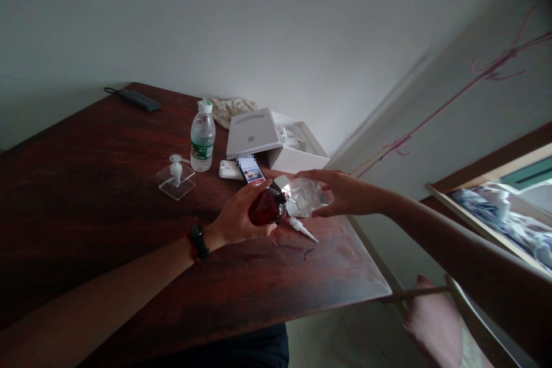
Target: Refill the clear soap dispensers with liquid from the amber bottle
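My left hand (240, 214) is wrapped round a dark red bottle (264, 208), tilted so that its neck points right. In my right hand (335, 191) is a clear bottle (305, 198), also tilted, its neck turned left. The two necks meet or nearly meet; I cannot tell whether they touch. Just below them, a white pump head (303, 229) lies on the wooden table (129, 218). Another white pump top (176, 169) stands in a clear square dish (176, 181) to the left.
A water bottle (202, 138) with a green label stands behind my left hand. Near it are a phone (252, 171), a white case (230, 169) and an open white box (297, 152). A dark grey pouch (140, 99) lies far left. A pink rack (448, 104) leans at right.
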`<state>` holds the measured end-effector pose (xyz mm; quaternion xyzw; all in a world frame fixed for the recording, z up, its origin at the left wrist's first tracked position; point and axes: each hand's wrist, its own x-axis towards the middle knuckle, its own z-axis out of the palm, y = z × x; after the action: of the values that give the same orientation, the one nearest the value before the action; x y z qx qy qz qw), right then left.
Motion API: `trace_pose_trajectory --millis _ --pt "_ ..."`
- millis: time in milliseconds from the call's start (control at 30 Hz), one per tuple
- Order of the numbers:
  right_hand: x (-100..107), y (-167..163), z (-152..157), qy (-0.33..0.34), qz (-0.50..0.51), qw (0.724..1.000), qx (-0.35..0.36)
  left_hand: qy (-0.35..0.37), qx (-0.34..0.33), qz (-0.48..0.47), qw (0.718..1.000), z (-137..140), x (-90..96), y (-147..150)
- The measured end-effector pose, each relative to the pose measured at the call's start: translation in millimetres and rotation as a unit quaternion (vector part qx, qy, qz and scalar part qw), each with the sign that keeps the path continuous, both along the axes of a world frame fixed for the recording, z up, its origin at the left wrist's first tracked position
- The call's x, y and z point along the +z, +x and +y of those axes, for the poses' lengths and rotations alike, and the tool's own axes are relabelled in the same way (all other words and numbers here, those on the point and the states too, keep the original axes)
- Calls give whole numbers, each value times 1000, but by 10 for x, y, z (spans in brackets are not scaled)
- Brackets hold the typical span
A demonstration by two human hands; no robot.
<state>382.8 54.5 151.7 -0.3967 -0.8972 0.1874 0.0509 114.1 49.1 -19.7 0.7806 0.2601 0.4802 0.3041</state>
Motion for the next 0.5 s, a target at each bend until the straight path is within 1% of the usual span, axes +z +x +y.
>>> trace_pose_trajectory --millis 167,300,500 --pt "16 -10 9 -5 -10 1000 8 2 5 -4 1000 24 -52 7" --pt "-7 10 22 -10 -7 1000 2 -5 4 -7 1000 12 -43 10" --pt "-24 -4 26 -10 -4 1000 1 4 -4 -2 1000 4 -19 -2"
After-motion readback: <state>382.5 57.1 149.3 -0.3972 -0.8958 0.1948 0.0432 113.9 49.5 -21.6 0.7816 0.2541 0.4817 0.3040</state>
